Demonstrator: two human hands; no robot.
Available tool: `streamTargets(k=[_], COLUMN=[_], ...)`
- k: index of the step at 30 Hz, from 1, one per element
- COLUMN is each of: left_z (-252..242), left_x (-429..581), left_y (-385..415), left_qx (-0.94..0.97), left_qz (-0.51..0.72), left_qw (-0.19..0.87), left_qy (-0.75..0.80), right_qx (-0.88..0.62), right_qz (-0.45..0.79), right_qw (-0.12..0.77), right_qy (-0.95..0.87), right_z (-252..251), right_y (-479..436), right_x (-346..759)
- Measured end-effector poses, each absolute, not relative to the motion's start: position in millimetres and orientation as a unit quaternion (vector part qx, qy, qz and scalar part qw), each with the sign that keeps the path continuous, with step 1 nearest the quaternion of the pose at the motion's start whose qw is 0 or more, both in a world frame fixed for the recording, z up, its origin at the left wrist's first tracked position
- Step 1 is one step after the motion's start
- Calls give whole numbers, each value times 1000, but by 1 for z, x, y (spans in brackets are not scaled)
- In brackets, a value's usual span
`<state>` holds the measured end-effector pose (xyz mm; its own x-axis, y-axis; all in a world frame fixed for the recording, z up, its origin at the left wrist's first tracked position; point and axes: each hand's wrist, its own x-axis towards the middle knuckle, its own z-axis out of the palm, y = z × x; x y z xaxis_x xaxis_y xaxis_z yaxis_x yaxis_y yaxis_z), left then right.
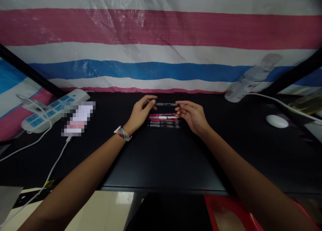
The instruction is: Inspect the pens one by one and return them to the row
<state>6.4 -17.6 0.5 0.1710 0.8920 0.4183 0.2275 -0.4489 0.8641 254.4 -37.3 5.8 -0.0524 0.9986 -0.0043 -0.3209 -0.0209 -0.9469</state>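
Observation:
A clear-barrelled pen (pixel 166 104) lies crosswise between my two hands, its dark ends at my fingertips. My left hand (pixel 141 110), with a colourful woven band (pixel 123 133) on the wrist, is closed in a pinch at the pen's left end. At the right end, my right hand (pixel 192 114) pinches it between thumb and fingers. Just nearer to me, several pens (pixel 163 117) lie side by side on the black table (pixel 161 157). Some are red or pink, one is partly white, and the nearest are clear and dark.
A white power strip (pixel 56 109) and a blurred-out phone (pixel 78 119) on a white cable (pixel 56 165) are at left. On the right are a clear bottle (pixel 248 81), a white mouse (pixel 277 121) and another cable (pixel 284 101). Striped sheeting (pixel 161 29) hangs behind.

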Motion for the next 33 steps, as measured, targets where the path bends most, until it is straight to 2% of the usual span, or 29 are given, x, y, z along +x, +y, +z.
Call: streamTargets(k=[6, 13, 22, 29, 33], left_z=[-2, 5, 4, 4, 4], left_x=[7, 8, 8, 9, 10], left_y=[-16, -20, -20, -20, -21], left_qx=[698, 693, 686, 665, 661], left_qz=[521, 468, 500, 524, 530], left_qw=[303, 311, 328, 339, 339], left_qy=[387, 451, 414, 411, 409], right_qx=[-405, -394, -414, -340, -316], right_qz=[592, 589, 584, 710, 726], right_qw=[561, 572, 557, 521, 529], right_qy=[-414, -414, -420, -330, -307], right_z=[7, 7, 6, 18, 17], right_y=[-37, -37, -35, -39, -37], right_x=[254, 252, 254, 257, 257])
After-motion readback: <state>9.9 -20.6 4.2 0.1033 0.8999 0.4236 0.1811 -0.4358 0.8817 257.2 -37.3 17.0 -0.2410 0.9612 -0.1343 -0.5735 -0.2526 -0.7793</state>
